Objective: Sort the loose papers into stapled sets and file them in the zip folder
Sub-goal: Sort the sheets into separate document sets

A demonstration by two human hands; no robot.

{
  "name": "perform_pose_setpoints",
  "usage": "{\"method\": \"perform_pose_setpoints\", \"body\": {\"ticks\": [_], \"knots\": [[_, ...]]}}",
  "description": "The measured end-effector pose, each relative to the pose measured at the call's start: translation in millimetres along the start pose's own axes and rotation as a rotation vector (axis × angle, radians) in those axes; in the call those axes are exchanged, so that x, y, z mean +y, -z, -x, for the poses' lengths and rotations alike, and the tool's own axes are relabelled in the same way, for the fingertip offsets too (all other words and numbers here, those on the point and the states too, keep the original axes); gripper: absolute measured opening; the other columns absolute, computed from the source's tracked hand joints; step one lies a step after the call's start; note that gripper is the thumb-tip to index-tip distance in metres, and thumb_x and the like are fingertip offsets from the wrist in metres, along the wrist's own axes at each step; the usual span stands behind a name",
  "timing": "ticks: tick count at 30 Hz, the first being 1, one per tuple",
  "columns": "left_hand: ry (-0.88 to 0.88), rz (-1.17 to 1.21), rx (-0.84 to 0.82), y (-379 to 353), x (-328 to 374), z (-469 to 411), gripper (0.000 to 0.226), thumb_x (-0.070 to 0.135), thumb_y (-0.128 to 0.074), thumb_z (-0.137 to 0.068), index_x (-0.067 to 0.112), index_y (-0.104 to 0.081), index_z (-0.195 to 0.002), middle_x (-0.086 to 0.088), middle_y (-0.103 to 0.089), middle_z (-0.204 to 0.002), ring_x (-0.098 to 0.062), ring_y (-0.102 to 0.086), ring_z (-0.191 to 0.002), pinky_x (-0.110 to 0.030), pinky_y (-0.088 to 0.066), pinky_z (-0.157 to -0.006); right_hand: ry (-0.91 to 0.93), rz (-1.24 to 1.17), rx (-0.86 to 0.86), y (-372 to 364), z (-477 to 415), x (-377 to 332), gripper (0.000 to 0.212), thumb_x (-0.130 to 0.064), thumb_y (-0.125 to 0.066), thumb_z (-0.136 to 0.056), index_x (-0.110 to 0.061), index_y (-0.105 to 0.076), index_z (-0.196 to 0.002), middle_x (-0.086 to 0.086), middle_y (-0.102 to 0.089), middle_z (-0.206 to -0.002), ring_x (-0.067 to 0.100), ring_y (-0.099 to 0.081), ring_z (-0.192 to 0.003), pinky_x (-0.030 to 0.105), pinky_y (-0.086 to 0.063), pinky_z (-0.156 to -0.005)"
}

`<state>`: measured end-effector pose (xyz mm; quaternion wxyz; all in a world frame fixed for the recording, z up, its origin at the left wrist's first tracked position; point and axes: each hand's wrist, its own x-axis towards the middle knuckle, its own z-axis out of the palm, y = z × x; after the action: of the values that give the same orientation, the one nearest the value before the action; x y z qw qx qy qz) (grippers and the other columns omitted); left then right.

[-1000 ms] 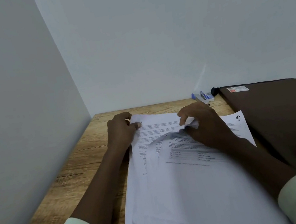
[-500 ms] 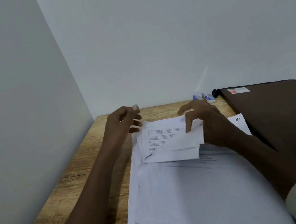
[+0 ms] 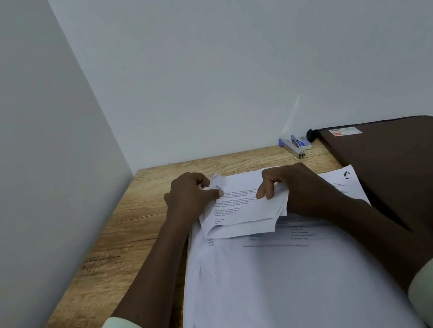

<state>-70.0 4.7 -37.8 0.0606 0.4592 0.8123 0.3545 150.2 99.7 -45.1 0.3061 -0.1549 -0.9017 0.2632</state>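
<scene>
White, creased sheets (image 3: 245, 211) lie doubled over the far end of the loose paper pile (image 3: 286, 289) on the wood-grain surface (image 3: 105, 255). Your left grip (image 3: 190, 196) pinches their top corner and your right grip (image 3: 298, 193) curls round their right edge. Beyond, a stapler (image 3: 295, 145) lies beside the dark zip folder (image 3: 415, 174).

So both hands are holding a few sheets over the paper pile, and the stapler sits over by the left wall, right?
Not the stapler: the head view shows it at the back of the table on the right, just beside the dark zip folder. The rest holds: the left hand and right hand hold a few sheets over the paper pile.
</scene>
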Motion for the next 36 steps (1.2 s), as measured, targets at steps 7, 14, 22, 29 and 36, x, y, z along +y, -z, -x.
{"method": "perform_pose_setpoints", "body": {"ticks": [7, 14, 22, 29, 36], "knots": [[-0.149, 0.103, 0.269, 2, 6, 8, 0.012, 0.03, -0.072, -0.088, 0.025, -0.079, -0.096, 0.007, -0.075, -0.107, -0.017, -0.064, -0.112, -0.05, -0.038, -0.105, 0.022, 0.086, 0.076, -4, -1, -5, 0.037, -0.01, -0.052, -0.059, -0.018, -0.066, -0.092, -0.011, -0.069, -0.076, 0.005, -0.063, -0.073, 0.027, -0.046, -0.064], [-0.453, 0.448, 0.023, 22, 22, 17, 0.017, 0.022, -0.087, -0.068, 0.02, -0.07, -0.068, 0.004, -0.073, -0.084, -0.011, -0.064, -0.091, -0.034, -0.044, -0.083, 0.017, 0.246, 0.206, -5, -3, -15, 0.076, -0.03, -0.06, -0.068, -0.028, -0.044, -0.142, -0.005, -0.036, -0.121, 0.007, -0.044, -0.104, 0.021, -0.043, -0.069], [-0.164, 0.847, -0.133, 20, 22, 29, 0.037, 0.013, -0.072, -0.089, 0.009, -0.045, -0.064, -0.005, -0.049, -0.058, -0.012, -0.044, -0.055, -0.025, -0.038, -0.059, 0.037, 0.24, 0.314, -16, -3, -11, 0.044, -0.027, -0.074, -0.075, -0.018, -0.062, -0.116, -0.013, -0.056, -0.11, 0.01, -0.047, -0.102, 0.028, -0.04, -0.084], [-0.072, 0.955, -0.426, 24, 8, 27, 0.035, 0.036, -0.07, -0.084, 0.007, -0.067, -0.103, -0.012, -0.071, -0.11, -0.025, -0.067, -0.094, -0.035, -0.053, -0.079, 0.06, 0.238, 0.282, -18, -3, -9, 0.043, -0.021, -0.071, -0.079, -0.021, -0.061, -0.121, -0.007, -0.061, -0.122, 0.017, -0.055, -0.116, 0.034, -0.046, -0.097], [-0.156, 0.711, -0.152, 23, 8, 23, 0.027, 0.003, -0.073, -0.086, 0.01, -0.057, -0.065, 0.006, -0.055, -0.054, -0.007, -0.05, -0.051, -0.02, -0.038, -0.053, 0.03, 0.203, 0.251, -20, -3, -11, 0.064, -0.021, -0.076, -0.077, -0.02, -0.052, -0.136, -0.005, -0.052, -0.138, 0.014, -0.051, -0.123, 0.026, -0.04, -0.104]]}}
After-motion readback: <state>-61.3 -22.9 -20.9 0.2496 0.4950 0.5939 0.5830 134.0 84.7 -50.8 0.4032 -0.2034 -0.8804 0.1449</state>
